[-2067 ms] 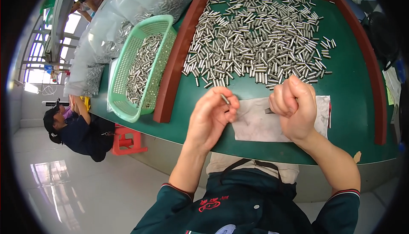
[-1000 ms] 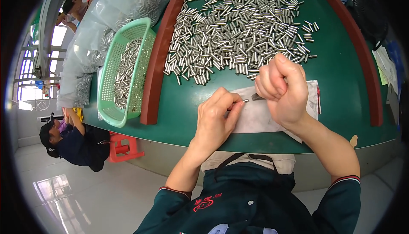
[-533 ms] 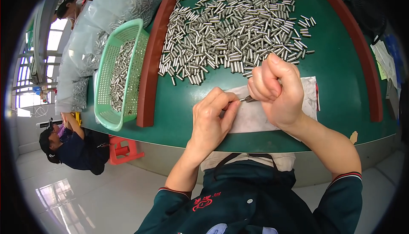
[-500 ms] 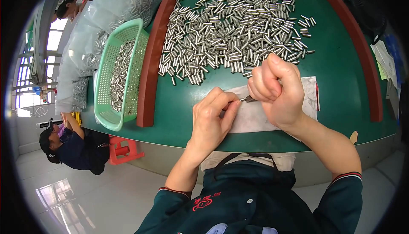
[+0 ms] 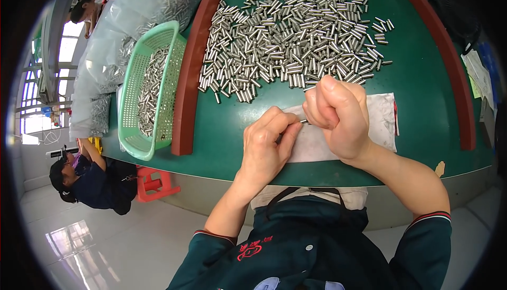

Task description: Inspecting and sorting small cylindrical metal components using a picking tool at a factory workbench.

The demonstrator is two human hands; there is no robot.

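Observation:
Above a white cloth [image 5: 380, 126], my two hands meet. Thumb and fingertips of my left hand [image 5: 266, 141] pinch a small metal part [image 5: 303, 121], of which only a short piece shows. Close against its right end, my right hand [image 5: 340, 118] is curled into a fist with the thumb on top. What that fist holds is mostly hidden. Just beyond my hands, a wide heap of short shiny metal cylinders [image 5: 285, 41] covers the far part of the green table [image 5: 422, 94].
Red-brown rails [image 5: 185, 100] border the table. Left of them stands a green plastic basket [image 5: 138, 150] of metal cylinders, beside clear bags [image 5: 100, 60] of more. A dark fan [image 5: 454, 12] and papers [image 5: 478, 73] are at right. Another person [image 5: 87, 179] sits at left near a red stool [image 5: 157, 183].
My right fist has shifted slightly left and tipped toward my left hand. Less of the dark metal between the hands shows now. My left hand keeps its pinch.

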